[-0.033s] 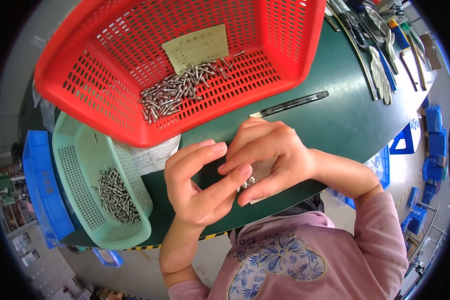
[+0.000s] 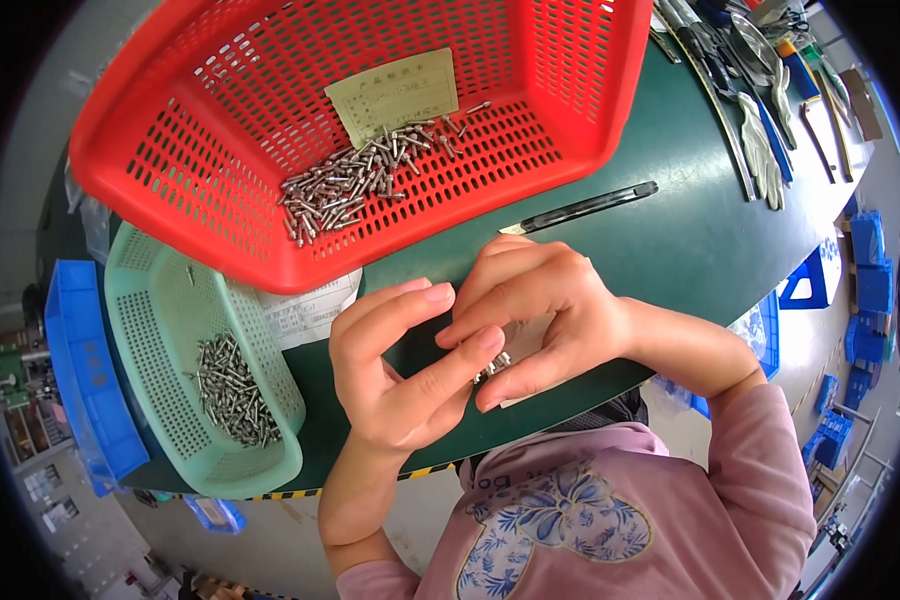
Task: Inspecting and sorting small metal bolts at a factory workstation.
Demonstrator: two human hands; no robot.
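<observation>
Both of my hands meet over the near edge of the green table. Several small silver metal pins (image 2: 493,368) show in the narrow gap between them, partly covered by fingers. My left hand (image 2: 400,375) is curled round the left side of these pins, its thumb and a forefinger bent and apart. From the right, my right hand (image 2: 555,310) closes in with bent fingers, its thumb against the pins. How many pins each hand has is hidden. Beyond the hands, a red perforated basket (image 2: 370,240) holds a heap of similar pins (image 2: 345,185) and a yellowish paper card (image 2: 395,95).
At the left, a pale green basket (image 2: 165,400) holds more metal pins (image 2: 232,390), beside a blue bin (image 2: 95,370). A printed sheet (image 2: 315,315) lies partly under the red basket. A black strip-like tool (image 2: 590,207) lies beyond my right hand. Gloves (image 2: 760,150) and hand tools sit far right.
</observation>
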